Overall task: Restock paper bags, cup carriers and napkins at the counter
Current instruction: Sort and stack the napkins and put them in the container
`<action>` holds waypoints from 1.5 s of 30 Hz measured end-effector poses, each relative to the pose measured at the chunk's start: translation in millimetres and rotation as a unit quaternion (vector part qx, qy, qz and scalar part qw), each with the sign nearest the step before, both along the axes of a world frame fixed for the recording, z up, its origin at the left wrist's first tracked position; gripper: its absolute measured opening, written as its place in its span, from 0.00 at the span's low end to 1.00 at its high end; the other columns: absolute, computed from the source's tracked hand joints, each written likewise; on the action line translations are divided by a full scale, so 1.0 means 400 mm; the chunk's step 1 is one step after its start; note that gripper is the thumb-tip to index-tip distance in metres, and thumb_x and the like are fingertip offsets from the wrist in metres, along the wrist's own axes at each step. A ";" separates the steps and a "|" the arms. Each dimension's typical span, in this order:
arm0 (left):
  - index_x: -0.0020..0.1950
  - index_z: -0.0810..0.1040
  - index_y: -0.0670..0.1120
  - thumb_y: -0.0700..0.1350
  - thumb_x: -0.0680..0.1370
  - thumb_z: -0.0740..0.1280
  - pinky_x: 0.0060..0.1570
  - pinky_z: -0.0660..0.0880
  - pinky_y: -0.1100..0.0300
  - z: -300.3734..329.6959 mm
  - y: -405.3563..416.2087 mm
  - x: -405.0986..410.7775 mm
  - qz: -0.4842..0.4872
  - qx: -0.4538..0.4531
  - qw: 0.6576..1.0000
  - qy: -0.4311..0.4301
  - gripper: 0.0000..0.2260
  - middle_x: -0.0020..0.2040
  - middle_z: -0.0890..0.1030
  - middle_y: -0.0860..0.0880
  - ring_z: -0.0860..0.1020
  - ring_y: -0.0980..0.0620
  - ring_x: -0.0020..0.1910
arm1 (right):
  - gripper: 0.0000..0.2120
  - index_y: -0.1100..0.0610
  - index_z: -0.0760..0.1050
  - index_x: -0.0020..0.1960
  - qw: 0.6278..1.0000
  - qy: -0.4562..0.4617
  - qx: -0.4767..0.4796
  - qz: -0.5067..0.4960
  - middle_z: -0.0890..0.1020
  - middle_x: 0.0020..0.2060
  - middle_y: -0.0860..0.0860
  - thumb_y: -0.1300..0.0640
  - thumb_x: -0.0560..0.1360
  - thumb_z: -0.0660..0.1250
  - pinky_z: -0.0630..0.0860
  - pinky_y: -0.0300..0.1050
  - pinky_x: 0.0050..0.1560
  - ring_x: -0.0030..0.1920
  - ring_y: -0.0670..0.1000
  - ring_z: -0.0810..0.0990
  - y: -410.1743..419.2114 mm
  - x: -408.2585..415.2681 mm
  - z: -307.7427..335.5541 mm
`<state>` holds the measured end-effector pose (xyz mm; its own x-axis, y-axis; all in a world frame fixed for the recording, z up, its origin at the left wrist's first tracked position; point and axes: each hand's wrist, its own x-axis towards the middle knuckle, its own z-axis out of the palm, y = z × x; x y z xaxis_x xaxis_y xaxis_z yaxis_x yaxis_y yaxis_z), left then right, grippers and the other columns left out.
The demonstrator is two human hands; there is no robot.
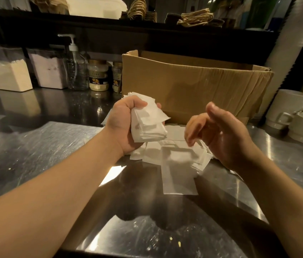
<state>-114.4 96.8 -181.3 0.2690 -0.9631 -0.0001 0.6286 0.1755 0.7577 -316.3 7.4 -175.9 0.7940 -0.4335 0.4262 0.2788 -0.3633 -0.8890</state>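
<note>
The left hand [126, 123] is clutching a bundle of napkins [148, 125] with fingers curled round it above the steel table [35, 146], while the right hand [221, 135], fingers loosely spread and holding nothing, is hovering over the loose napkin pile [176, 161], so gathering is likely under way and squaring the stack comes next.

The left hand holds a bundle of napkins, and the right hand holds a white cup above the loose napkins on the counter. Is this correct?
Not quite. In the head view the right hand holds nothing; it is open above the loose napkins. The left hand does hold the bundle of napkins.
</note>
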 end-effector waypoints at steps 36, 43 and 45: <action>0.67 0.76 0.48 0.45 0.65 0.68 0.55 0.77 0.41 -0.016 0.008 -0.026 -0.077 0.014 0.983 -0.168 0.28 0.51 0.84 0.45 0.78 0.42 0.55 | 0.10 0.54 0.84 0.43 0.992 -0.063 0.099 0.052 0.85 0.40 0.50 0.62 0.77 0.65 0.82 0.41 0.41 0.42 0.48 0.85 0.013 -0.028 0.047; 0.50 0.79 0.49 0.44 0.61 0.69 0.43 0.79 0.52 -0.021 0.017 -0.066 -0.084 0.013 0.972 -0.217 0.17 0.39 0.83 0.47 0.81 0.48 0.40 | 0.05 0.48 0.85 0.44 0.989 -0.014 0.011 -0.149 0.86 0.45 0.47 0.54 0.73 0.71 0.79 0.40 0.42 0.45 0.48 0.83 0.023 0.015 0.011; 0.49 0.79 0.49 0.47 0.62 0.66 0.40 0.78 0.54 -0.024 0.014 -0.070 -0.084 0.003 0.973 -0.213 0.16 0.37 0.83 0.48 0.81 0.49 0.38 | 0.05 0.49 0.84 0.47 0.984 -0.015 0.007 -0.180 0.87 0.45 0.46 0.58 0.76 0.71 0.78 0.36 0.40 0.46 0.46 0.83 0.032 0.023 0.006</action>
